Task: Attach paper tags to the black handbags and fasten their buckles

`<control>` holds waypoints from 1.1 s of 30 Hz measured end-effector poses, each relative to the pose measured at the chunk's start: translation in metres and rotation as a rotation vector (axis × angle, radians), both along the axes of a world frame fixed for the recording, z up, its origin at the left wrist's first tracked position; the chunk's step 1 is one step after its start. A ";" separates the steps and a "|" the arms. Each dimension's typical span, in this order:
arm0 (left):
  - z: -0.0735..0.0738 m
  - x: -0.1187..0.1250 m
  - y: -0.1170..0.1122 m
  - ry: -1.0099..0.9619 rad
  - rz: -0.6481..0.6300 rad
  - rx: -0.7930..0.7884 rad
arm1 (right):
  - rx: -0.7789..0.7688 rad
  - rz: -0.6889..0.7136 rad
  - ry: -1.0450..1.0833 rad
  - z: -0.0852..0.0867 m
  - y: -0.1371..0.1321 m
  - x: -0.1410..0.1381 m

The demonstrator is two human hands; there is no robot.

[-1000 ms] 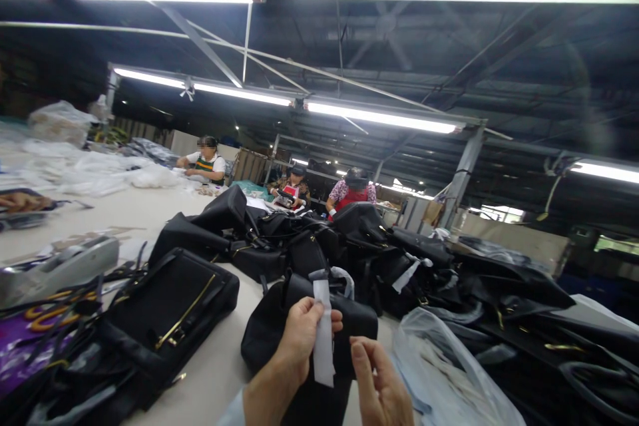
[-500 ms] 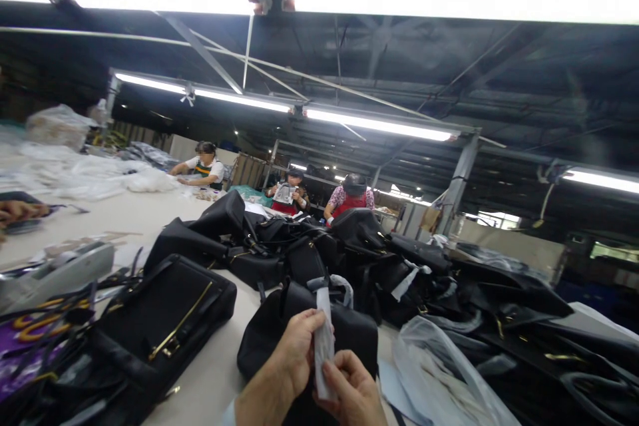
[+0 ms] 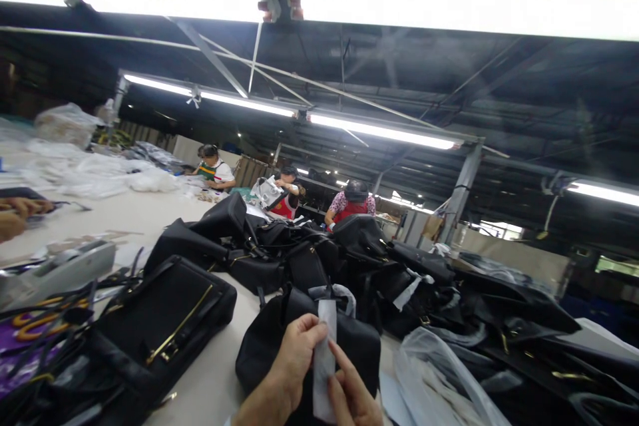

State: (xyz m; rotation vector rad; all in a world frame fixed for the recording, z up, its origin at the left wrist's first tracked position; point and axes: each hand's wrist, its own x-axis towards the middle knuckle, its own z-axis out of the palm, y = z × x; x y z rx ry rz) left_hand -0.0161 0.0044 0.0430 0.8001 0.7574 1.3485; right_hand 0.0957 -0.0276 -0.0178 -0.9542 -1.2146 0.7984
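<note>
Between the left hand and right hand, a white strip pinched by both, just behind them a black bag, to their left a zipped bag, farther left orange scissors, to their right a plastic sack, beyond, piled bags.

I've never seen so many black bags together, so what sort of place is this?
Probably a bag workshop or factory: there's a big heap of black bags, people at work around a pale table, and long tube lights overhead.
</note>
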 end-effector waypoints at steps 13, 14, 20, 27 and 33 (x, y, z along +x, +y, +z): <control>0.003 -0.001 -0.012 0.301 0.241 0.314 | -0.084 -0.023 -0.111 0.071 0.019 0.008; 0.003 0.000 -0.012 0.274 0.235 0.319 | -0.085 0.036 -0.086 0.076 0.023 0.005; -0.004 -0.001 -0.007 0.078 0.158 0.240 | -0.145 0.182 0.024 0.076 0.042 -0.005; -0.012 0.000 -0.014 0.157 0.353 0.331 | -0.156 0.134 0.033 0.081 0.038 -0.013; -0.008 0.000 -0.014 0.061 0.278 0.250 | -0.149 0.184 -0.066 0.086 0.033 -0.015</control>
